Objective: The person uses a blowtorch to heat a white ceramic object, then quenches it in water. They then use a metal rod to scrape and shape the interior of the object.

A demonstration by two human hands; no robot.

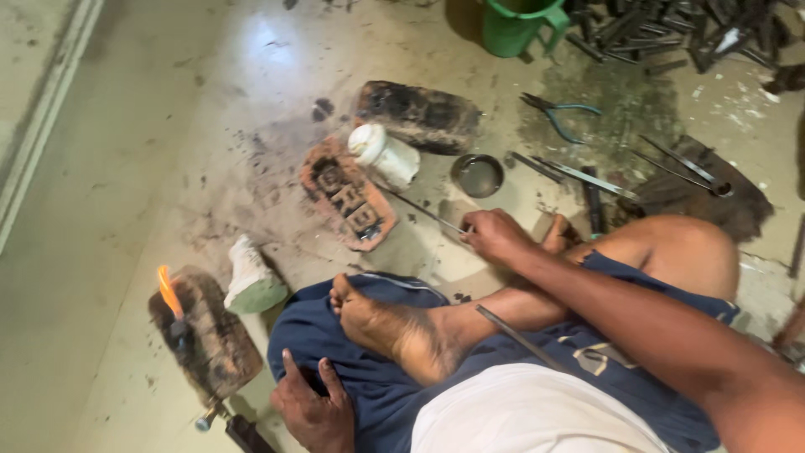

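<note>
Rod (419,210), thin and metal, was what my right hand (496,235) had pinched at its near end, fingers closed round it, its tip reaching out to the orange brick (345,195) with small pieces set in its hollows; I judged the brick served as a heat-safe bed for them. Starting at the left, a flame (168,291) burned at the end of a charred block (210,340), with the torch (226,424) lying against its near edge, seemingly parked away from my legs. Just beside it sat a white and green lump (251,278). My left hand (314,411) rested flat on the blue cloth (335,335) over my thigh, fingers spread, holding nothing. Moving right, a white jar (384,153) lay tipped by the brick, a blackened block (419,116) behind it, then a small round dish (477,174), all within arm's reach. Farther right lay blue-handled pliers (558,113) and long tweezers (587,176), and a green bucket (520,25) stood at the top.
</note>
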